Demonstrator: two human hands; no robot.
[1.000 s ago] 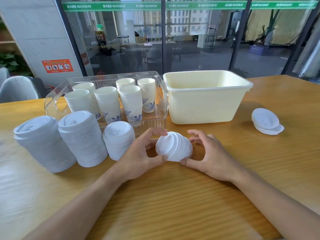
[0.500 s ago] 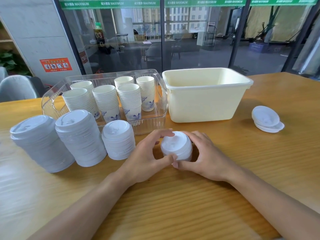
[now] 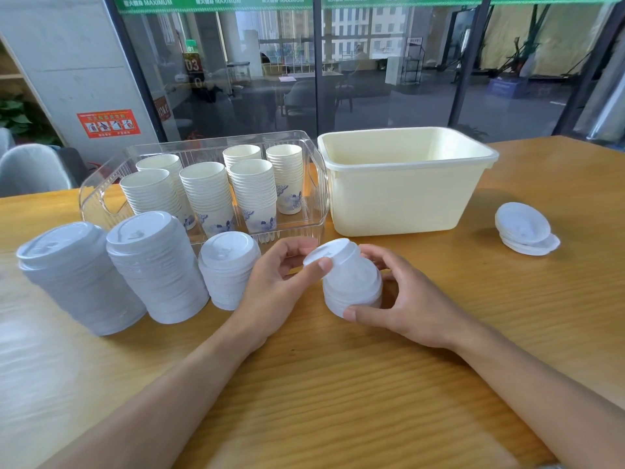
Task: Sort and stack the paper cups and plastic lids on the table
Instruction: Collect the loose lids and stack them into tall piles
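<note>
Both hands, left point(image 3: 270, 286) and right point(image 3: 406, 306), curl round the small lid stack point(image 3: 351, 282) (top lid tilted), likely squaring it before placing.

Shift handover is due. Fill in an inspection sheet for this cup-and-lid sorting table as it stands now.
Surface: wooden table, bare grain near the person.
Job's things: stacks of white paper cups in a clear plastic bin; three standing stacks of white plastic lids left of the hands; a short lid stack held tilted; a few loose lids at far right.
Clutter: cream plastic tub right of the clear bin; its contents are hidden.
Hands: left hand pinches the top lid; right hand has its fingers curled round the short stack.
Cables: nothing seen.
Surroundings: glass wall, grey chair, red wall sign.
</note>
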